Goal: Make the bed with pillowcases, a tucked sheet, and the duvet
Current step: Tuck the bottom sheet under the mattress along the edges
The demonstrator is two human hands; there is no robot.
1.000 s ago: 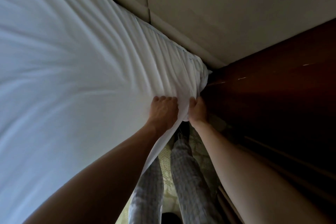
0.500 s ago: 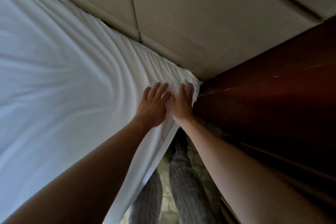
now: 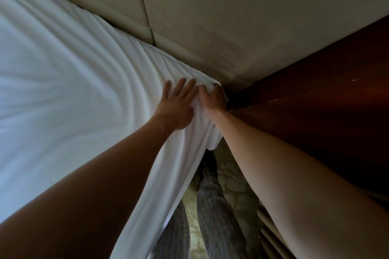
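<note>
A white sheet (image 3: 73,90) covers the mattress, creased in ridges that run toward the top corner beside the headboard. My left hand (image 3: 175,109) lies flat on the sheet just short of that corner, fingers straight and spread. Touching it on the right, my right hand (image 3: 213,101) sits on the very corner with its fingers curled into a bunch of the sheet. The fingertips are partly buried in the cloth. Below both hands the sheet's loose side hangs down the edge of the mattress.
A beige padded headboard (image 3: 231,17) rises right behind the corner. Dark wooden furniture (image 3: 315,94) stands close on the right, leaving a narrow gap. My legs in checked trousers (image 3: 210,206) stand on a patterned carpet (image 3: 233,174) in that gap.
Both hands slid from the mattress side up onto the top corner. The left one went from gripping to flat. The right one, flat half a second ago, now curls into the sheet.
</note>
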